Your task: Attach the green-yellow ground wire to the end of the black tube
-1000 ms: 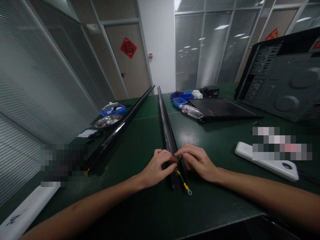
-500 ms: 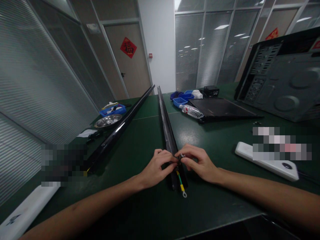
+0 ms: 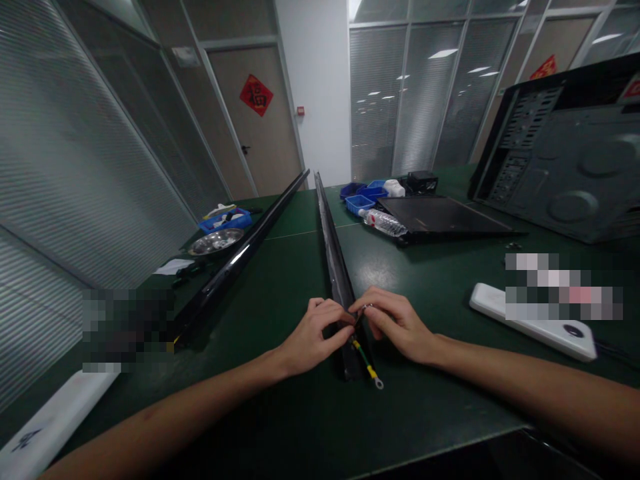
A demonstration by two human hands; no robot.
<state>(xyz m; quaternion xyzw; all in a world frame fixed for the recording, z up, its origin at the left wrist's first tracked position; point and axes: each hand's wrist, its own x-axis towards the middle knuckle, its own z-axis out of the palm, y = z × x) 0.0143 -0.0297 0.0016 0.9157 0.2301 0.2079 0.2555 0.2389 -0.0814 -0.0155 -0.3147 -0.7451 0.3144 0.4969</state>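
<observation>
A long black channel (image 3: pixel 336 257) runs away from me down the middle of the green table. At its near end my left hand (image 3: pixel 320 333) pinches with thumb and fingers at the channel; what lies between the fingertips is too small to name. Against it, my right hand (image 3: pixel 395 323) has its thumb and fingers closed around a small shiny metal piece (image 3: pixel 369 307). Below the fingertips a short yellow-green wire (image 3: pixel 365 359) sticks out toward me, ending in a ring terminal (image 3: pixel 379 384). A second black channel (image 3: pixel 235 261) lies to the left.
At the left are a metal dish (image 3: pixel 217 242) and a blue tray (image 3: pixel 239 220). To the right are a plastic bottle (image 3: pixel 384 223), a flat black panel (image 3: pixel 445 215), a white device (image 3: pixel 530 319) and a large computer case (image 3: pixel 565 153). Another white device (image 3: pixel 60 420) sits near left.
The wire's ring end has swung to the right and slightly up. My right fingers have shifted a little around the metal piece, which shows less. My left hand looks unmoved.
</observation>
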